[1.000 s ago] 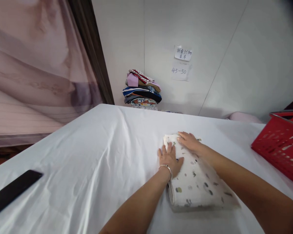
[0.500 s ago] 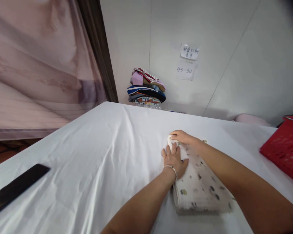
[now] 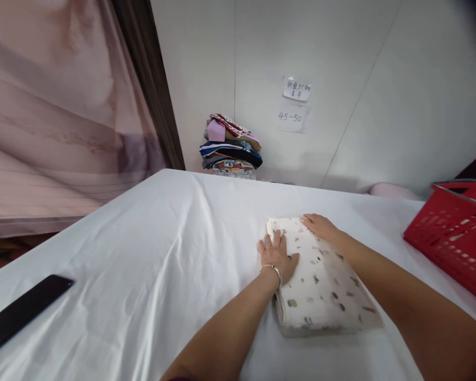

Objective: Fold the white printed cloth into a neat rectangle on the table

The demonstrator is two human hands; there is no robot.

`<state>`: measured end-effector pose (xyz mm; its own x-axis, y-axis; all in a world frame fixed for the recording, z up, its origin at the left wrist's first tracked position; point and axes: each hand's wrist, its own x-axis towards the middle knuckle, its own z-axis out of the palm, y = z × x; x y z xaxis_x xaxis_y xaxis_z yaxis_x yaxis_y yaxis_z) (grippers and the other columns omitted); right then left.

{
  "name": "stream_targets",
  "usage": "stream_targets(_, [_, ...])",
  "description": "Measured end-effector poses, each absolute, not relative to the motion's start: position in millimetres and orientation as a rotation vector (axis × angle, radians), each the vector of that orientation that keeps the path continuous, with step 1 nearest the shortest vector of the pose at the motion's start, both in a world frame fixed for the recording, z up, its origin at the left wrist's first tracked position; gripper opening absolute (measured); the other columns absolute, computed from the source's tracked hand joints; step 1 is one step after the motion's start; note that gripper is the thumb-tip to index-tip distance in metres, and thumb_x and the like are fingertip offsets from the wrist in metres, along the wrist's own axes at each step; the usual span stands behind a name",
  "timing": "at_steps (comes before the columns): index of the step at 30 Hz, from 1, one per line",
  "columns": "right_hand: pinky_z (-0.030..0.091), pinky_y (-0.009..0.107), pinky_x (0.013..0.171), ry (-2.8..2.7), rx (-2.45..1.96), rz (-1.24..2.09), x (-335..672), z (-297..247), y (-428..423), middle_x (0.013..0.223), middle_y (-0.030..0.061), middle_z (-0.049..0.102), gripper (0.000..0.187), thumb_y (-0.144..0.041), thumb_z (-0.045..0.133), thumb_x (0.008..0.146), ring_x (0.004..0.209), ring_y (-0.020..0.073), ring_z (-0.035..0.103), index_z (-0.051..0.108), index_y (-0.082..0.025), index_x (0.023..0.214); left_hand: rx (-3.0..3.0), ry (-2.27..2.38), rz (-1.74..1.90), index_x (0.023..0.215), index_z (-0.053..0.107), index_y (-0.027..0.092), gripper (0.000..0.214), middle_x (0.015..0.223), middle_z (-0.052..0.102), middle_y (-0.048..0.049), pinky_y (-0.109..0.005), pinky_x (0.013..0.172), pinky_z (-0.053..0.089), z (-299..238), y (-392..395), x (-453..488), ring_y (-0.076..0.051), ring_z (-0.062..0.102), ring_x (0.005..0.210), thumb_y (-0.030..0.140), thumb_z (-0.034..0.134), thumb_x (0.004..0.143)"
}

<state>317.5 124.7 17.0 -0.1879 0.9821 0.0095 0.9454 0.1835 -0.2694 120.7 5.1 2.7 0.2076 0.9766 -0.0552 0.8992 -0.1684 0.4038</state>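
Note:
A white folded cloth (image 3: 311,299) with small green, grey and brown prints lies on the white-covered table (image 3: 206,248), its layered folds showing along the left side. My left hand (image 3: 276,260), wearing a bracelet and a ring, rests flat on the cloth's left edge with its fingers spread. At the far edge of the cloth, toward its right corner, my right hand (image 3: 320,226) lies with fingers stretched out over the fabric. My right forearm hides part of the cloth's right side.
A red plastic basket (image 3: 452,233) stands at the right. On the left of the table lies a dark flat object (image 3: 27,309). Folded textiles (image 3: 232,148) are stacked beyond the far edge, by a wall with paper signs (image 3: 295,103). A pink curtain (image 3: 55,116) hangs left.
My right hand has slid right along the cloth's far edge, away from the far left corner, uncovering that part. My left hand stays on the left edge. The view has shifted slightly right.

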Motion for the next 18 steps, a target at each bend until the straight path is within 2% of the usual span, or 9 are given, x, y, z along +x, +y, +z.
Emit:
stream_targets(4, [0.031, 0.039, 0.101, -2.065, -1.988, 0.265, 362.1, 6.0, 84.9, 0.138, 0.0115, 0.039, 0.058, -0.045, 0.04, 0.082, 0.125, 0.0279, 0.036, 0.04, -0.015, 0.131, 2.152, 1.768, 0.296, 0.139, 0.024, 0.024, 0.072, 0.149, 0.008, 0.0032, -0.052, 0.107, 0.003, 1.3, 6.2, 121.1, -0.033, 0.006, 0.133, 0.063, 0.021, 0.078])
stream_targets(6, [0.036, 0.039, 0.098, -1.878, -2.043, 0.362, 373.2, -1.0, 56.6, 0.136, 0.0109, 0.041, 0.062, -0.048, 0.042, 0.08, 0.12, 0.0272, 0.043, 0.036, -0.017, 0.134, 2.151, 1.769, 0.294, 0.139, 0.025, 0.025, 0.071, 0.149, 0.008, 0.0035, -0.052, 0.106, 0.004, 1.0, 6.8, 121.1, -0.032, 0.006, 0.133, 0.063, 0.022, 0.078])
stream_targets(8, [0.041, 0.04, 0.092, -1.742, -2.039, 0.467, 378.3, -6.6, 24.3, 0.131, 0.0102, 0.047, 0.064, -0.051, 0.046, 0.078, 0.112, 0.0282, 0.051, 0.036, -0.021, 0.134, 2.154, 1.766, 0.307, 0.138, 0.026, 0.025, 0.071, 0.149, 0.009, 0.0028, -0.052, 0.106, 0.005, 0.7, 7.1, 120.4, -0.032, 0.008, 0.133, 0.062, 0.023, 0.078])
stream_targets(11, [0.042, 0.042, 0.092, -1.709, -1.932, 0.523, 379.5, -11.1, -26.3, 0.13, 0.0072, 0.049, 0.067, -0.052, 0.054, 0.073, 0.113, 0.0292, 0.05, 0.04, -0.026, 0.133, 2.176, 1.756, 0.36, 0.137, 0.028, 0.025, 0.069, 0.149, 0.013, 0.0015, -0.052, 0.105, 0.009, -0.9, 7.6, 118.4, -0.032, 0.012, 0.132, 0.062, 0.025, 0.079])
stream_targets(15, [0.042, 0.044, 0.093, -1.623, -1.906, 0.584, 376.9, -11.0, -80.0, 0.129, 0.0074, 0.05, 0.069, -0.051, 0.061, 0.069, 0.113, 0.0299, 0.05, 0.043, -0.026, 0.131, 2.174, 1.743, 0.387, 0.136, 0.029, 0.025, 0.067, 0.149, 0.013, 0.001, -0.049, 0.106, 0.01, -3.0, 9.0, 115.8, -0.029, 0.014, 0.132, 0.062, 0.023, 0.08])
stream_targets(18, [0.047, 0.042, 0.087, -1.561, -1.817, 0.706, 381.3, -4.7, -95.1, 0.124, 0.0062, 0.055, 0.066, -0.047, 0.064, 0.067, 0.107, 0.0286, 0.055, 0.046, -0.026, 0.128, 2.163, 1.761, 0.389, 0.135, 0.031, 0.025, 0.065, 0.149, 0.014, 0.0005, -0.047, 0.106, 0.011, 0.0, 9.4, 116.0, -0.028, 0.015, 0.132, 0.06, 0.026, 0.08])
